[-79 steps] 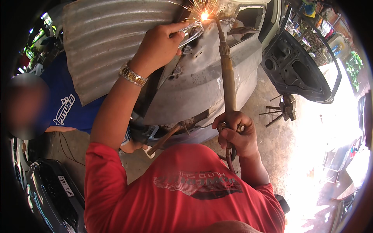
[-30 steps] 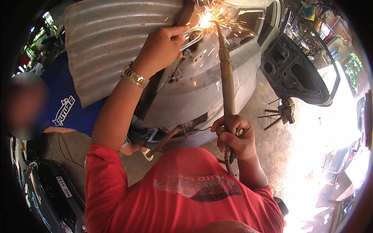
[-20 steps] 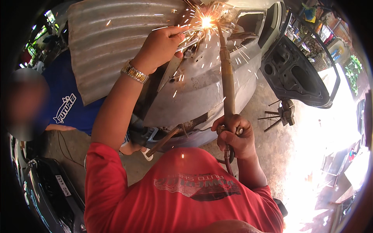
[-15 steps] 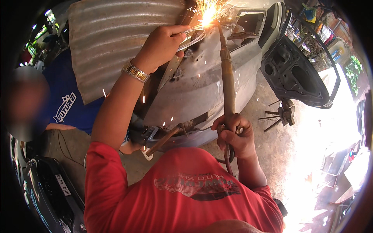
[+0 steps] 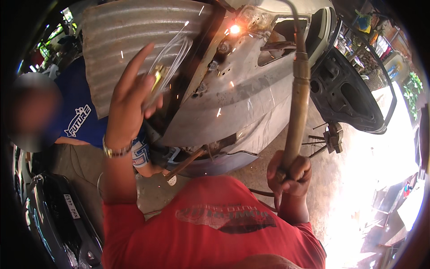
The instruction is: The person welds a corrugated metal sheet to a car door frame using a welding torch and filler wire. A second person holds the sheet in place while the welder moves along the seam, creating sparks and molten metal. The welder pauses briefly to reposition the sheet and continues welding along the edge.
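My right hand (image 5: 291, 175) is wrapped round the handle end of a long brass gas torch (image 5: 300, 98). The torch stands nearly upright in view, and its thin neck curves left at the top, above the car panel. A bright spot (image 5: 234, 29) glows on the bare grey metal car panel (image 5: 224, 101), with a few sparks flying. My left hand (image 5: 132, 96), its index finger stretched out, holds a looped coil of thin silvery wire (image 5: 172, 56) in front of the corrugated sheet. A small brass-yellow thing (image 5: 158, 77) shows by its fingers, too blurred to name.
A corrugated metal sheet (image 5: 143, 27) covers the far left of the car. Beside it crouches a person in a blue shirt (image 5: 87, 96). A black car liftgate panel (image 5: 347, 92) leans at the right, near a metal stand (image 5: 333, 136). A black car (image 5: 58, 215) is at lower left.
My left hand has drawn back left and nearer with the wire coil, away from the panel. The torch has swung right, off the hot spot. The big burst of sparks has shrunk to a glow.
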Demonstrator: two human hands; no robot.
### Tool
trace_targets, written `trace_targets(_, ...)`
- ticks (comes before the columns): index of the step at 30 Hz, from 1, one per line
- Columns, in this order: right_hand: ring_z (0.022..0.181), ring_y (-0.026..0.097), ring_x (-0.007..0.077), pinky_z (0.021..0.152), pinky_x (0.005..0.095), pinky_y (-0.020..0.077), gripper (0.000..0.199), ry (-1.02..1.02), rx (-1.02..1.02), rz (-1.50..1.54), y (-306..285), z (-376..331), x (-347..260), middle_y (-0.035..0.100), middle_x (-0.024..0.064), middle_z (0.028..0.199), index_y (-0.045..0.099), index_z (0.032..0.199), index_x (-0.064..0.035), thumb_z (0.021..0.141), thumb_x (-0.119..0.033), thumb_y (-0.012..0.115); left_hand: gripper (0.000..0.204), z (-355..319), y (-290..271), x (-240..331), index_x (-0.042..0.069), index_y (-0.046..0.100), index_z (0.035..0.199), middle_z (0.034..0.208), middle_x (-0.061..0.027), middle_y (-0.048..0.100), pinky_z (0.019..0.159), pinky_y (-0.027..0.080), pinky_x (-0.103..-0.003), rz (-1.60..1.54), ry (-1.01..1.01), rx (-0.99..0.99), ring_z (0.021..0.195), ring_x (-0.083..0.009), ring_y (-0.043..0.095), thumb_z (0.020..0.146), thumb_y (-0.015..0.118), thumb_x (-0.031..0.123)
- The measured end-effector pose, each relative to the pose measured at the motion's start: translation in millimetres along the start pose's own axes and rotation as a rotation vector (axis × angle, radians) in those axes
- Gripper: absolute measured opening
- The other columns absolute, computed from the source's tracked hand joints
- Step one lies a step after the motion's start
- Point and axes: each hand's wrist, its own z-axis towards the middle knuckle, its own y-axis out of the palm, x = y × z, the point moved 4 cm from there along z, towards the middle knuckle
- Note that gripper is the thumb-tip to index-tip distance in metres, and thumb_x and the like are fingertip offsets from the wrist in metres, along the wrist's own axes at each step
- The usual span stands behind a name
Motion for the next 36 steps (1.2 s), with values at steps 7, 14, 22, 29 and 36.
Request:
trace_targets(7, 0.067, 0.074, 0.0249, 0.067, 0.0385, 0.0589, 0.020, 0.165, -0.431, 0.002, -2.5, -3.4, 6.2, 0.074, 0.0247, 0.095, 0.064, 0.079, -0.0061, 0.085, 0.004, 0.081, 0.052, -109.0, 29.0, -44.2, -0.002, 0.051, 0.154, 0.128, -0.0136, 0.065, 0.061, 0.048, -0.024, -0.209, -0.118, -0.199, 0.086, -0.0106, 0.063, 0.110, 0.060, 0.025)
trace_targets(14, 0.088, 0.071, 0.0236, 0.078, 0.0389, 0.0548, 0.012, 0.494, -0.868, -0.203, 56.5, -17.7, 64.0, 0.075, 0.0105, 0.106, 0.067, 0.096, -0.0042, 0.091, -0.004, 0.078, 0.047, -182.6, 83.4, -53.4, 0.009, 0.058, 0.124, 0.118, -0.0095, 0.060, 0.081, 0.054, -0.033, -0.431, 0.123, -0.044, 0.097, -0.0194, 0.061, 0.107, 0.061, 0.052)
trace_targets(22, 0.104, 0.073, 0.0243, 0.088, 0.0369, 0.0555, 0.066, 0.830, -0.867, -0.490, 96.3, -76.0, 133.0, 0.074, 0.0183, 0.120, 0.047, 0.160, -0.0135, 0.100, -0.025, 0.072, 0.032, -305.1, 32.1, -97.0, 0.013, 0.051, 0.095, 0.095, -0.0050, 0.057, 0.090, 0.053, -0.045, -0.857, -0.393, 0.503, 0.098, -0.0222, 0.061, 0.111, 0.056, 0.041)
trace_targets(29, 0.098, 0.075, 0.0294, 0.088, 0.0446, 0.0594, 0.078, 0.326, -0.308, -1.702, -15.9, -62.2, 194.7, 0.076, 0.0167, 0.109, 0.040, 0.162, -0.0158, 0.096, -0.031, 0.078, 0.023, -452.9, -61.6, -155.4, 0.013, 0.059, 0.099, 0.095, -0.0009, 0.062, 0.082, 0.054, -0.039, -0.711, -0.315, 1.003, 0.093, -0.0208, 0.064, 0.107, 0.064, 0.034)
trace_targets(36, 0.077, 0.074, 0.0237, 0.064, 0.0390, 0.0588, 0.073, 0.998, -0.099, -1.062, 18.4, -68.0, 323.0, 0.074, 0.0132, 0.097, 0.047, 0.154, -0.0124, 0.098, -0.049, 0.074, 0.020, -547.3, -90.3, -194.1, 0.015, 0.061, 0.103, 0.097, -0.0014, 0.066, 0.082, 0.053, -0.037, -0.633, -0.334, 1.233, 0.088, -0.0185, 0.065, 0.104, 0.065, 0.034)
